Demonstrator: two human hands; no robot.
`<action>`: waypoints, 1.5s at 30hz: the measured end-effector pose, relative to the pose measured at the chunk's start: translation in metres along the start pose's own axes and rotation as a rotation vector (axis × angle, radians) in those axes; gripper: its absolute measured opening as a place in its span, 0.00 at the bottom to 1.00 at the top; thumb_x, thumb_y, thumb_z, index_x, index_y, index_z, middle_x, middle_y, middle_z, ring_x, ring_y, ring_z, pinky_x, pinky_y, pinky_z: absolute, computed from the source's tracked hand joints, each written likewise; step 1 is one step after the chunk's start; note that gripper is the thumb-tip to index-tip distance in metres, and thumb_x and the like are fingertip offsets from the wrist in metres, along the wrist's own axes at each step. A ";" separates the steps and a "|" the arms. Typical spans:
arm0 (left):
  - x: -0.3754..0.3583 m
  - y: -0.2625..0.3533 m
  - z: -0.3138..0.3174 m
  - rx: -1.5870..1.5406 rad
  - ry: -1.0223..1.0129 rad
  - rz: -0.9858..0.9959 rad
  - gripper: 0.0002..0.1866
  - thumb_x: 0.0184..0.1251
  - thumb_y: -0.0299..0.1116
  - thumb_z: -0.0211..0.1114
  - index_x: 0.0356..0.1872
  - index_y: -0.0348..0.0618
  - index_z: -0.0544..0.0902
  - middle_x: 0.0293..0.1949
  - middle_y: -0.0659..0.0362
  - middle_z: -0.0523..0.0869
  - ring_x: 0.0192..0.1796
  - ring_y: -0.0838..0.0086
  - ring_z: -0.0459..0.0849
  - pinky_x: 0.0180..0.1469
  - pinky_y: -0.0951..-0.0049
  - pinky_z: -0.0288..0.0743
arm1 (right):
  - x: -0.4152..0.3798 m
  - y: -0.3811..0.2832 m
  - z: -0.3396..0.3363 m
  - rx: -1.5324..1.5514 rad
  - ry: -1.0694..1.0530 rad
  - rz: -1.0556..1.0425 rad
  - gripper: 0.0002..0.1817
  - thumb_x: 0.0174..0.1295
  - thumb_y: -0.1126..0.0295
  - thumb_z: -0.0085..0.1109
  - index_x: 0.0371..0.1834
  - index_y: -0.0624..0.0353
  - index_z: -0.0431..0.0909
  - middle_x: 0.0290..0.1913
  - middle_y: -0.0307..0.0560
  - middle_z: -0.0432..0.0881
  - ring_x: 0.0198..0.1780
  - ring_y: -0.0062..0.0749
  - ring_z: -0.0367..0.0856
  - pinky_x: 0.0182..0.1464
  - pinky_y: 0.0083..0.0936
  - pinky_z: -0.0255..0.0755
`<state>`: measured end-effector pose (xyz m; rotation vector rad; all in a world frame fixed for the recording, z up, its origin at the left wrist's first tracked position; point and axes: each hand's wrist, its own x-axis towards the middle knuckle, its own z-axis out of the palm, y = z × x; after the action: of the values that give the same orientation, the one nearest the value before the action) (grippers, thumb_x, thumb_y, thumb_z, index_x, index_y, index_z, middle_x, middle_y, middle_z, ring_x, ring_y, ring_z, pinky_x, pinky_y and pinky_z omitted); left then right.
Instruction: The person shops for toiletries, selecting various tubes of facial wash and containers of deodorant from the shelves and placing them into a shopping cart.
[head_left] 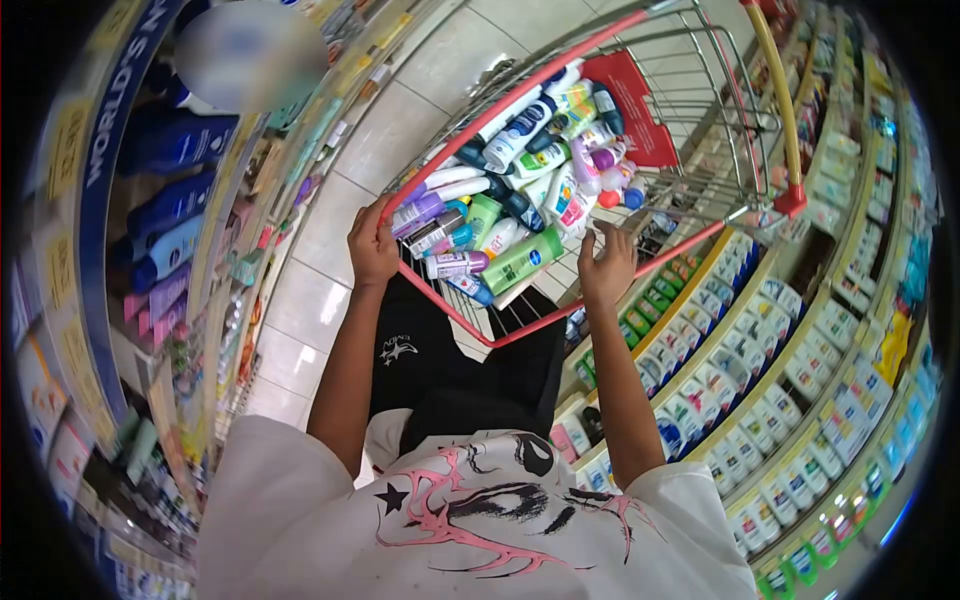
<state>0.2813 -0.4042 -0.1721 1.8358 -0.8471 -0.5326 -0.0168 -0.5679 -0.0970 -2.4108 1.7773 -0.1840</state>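
My left hand [373, 245] is closed around the red rim of a wire shopping cart [490, 343], at its near left corner. Inside lies a jumbled heap of toiletry bottles. Close to my right hand [608, 265] is a light green bottle [522, 265] lying on its side. That hand hovers over the cart's right side, fingers apart, holding nothing that I can see. A purple-capped container [456, 264] lies near my left hand. Farther back in the pile is a white bottle with a dark blue label [519, 134].
Shelves of blue bottles [175, 140] run along the left. On the right, curved-looking shelves hold rows of white bottles [705, 385] and green ones [650, 300]. Pale floor tiles [330, 240] show left of the cart. A red panel [635, 105] stands at the cart's far end.
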 end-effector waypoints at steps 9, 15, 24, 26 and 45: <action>-0.008 0.001 0.017 0.212 0.146 -0.154 0.25 0.53 0.17 0.49 0.51 0.47 0.82 0.38 0.45 0.81 0.44 0.52 0.82 0.49 0.63 0.76 | 0.012 0.006 -0.011 0.027 -0.357 -0.001 0.16 0.56 0.52 0.59 0.33 0.52 0.84 0.30 0.46 0.86 0.33 0.43 0.85 0.35 0.37 0.77; -0.010 0.032 0.017 0.276 0.188 -0.201 0.25 0.52 0.16 0.50 0.51 0.46 0.80 0.39 0.45 0.81 0.46 0.51 0.79 0.51 0.58 0.74 | 0.007 0.009 -0.019 0.185 -0.305 -0.139 0.14 0.58 0.54 0.59 0.29 0.52 0.82 0.26 0.43 0.85 0.28 0.41 0.84 0.32 0.37 0.75; -0.115 0.063 0.099 0.419 0.515 -0.231 0.34 0.72 0.36 0.53 0.72 0.31 0.51 0.69 0.33 0.56 0.71 0.40 0.57 0.72 0.53 0.53 | 0.036 0.054 0.003 0.843 -0.804 -0.400 0.12 0.63 0.64 0.62 0.37 0.63 0.82 0.26 0.40 0.82 0.27 0.17 0.76 0.32 0.20 0.69; -0.135 0.077 0.103 0.434 0.419 -0.232 0.35 0.69 0.34 0.56 0.73 0.34 0.53 0.70 0.34 0.57 0.71 0.40 0.58 0.73 0.52 0.53 | 0.043 0.049 0.008 0.770 -0.811 -0.466 0.12 0.62 0.65 0.62 0.39 0.64 0.81 0.29 0.43 0.84 0.29 0.24 0.80 0.35 0.23 0.73; -0.108 0.087 0.140 1.044 -0.116 -0.003 0.21 0.56 0.35 0.66 0.53 0.48 0.78 0.51 0.56 0.75 0.60 0.61 0.71 0.66 0.56 0.61 | 0.115 0.154 -0.057 0.469 -0.390 -0.667 0.09 0.59 0.65 0.60 0.32 0.61 0.80 0.28 0.53 0.82 0.28 0.49 0.81 0.33 0.41 0.72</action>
<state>0.0870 -0.4295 -0.1504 2.7516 -1.3504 -0.1801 -0.1382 -0.7254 -0.0674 -2.3648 0.6416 -0.1577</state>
